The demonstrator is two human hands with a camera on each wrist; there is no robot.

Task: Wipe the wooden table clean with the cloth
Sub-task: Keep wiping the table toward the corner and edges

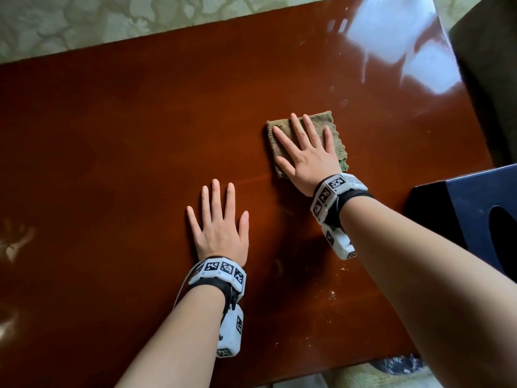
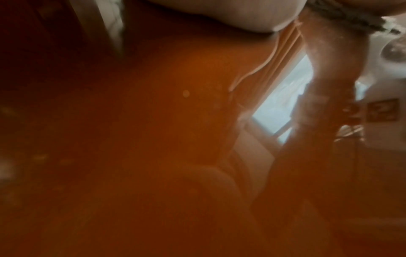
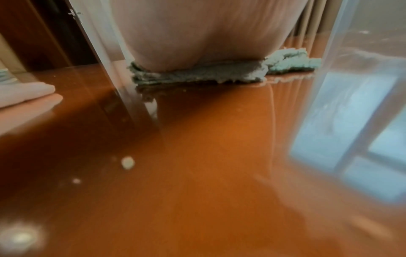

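A glossy reddish-brown wooden table (image 1: 126,135) fills the head view. A folded brownish-green cloth (image 1: 320,121) lies on it right of centre. My right hand (image 1: 306,152) presses flat on the cloth with straight, spread fingers. In the right wrist view the heel of that hand (image 3: 197,43) sits on the cloth (image 3: 292,61), whose folded edge shows beneath it. My left hand (image 1: 219,222) rests flat on the bare wood, fingers straight and spread, to the left of and nearer than the cloth. The left wrist view is blurred and shows mostly the table (image 2: 131,156).
A dark blue box (image 1: 475,211) sits at the table's right edge, close to my right forearm. Pale crumbs (image 1: 333,295) dot the wood near the front right. A smudge (image 1: 16,242) marks the left side. Patterned floor (image 1: 84,21) lies beyond the far edge.
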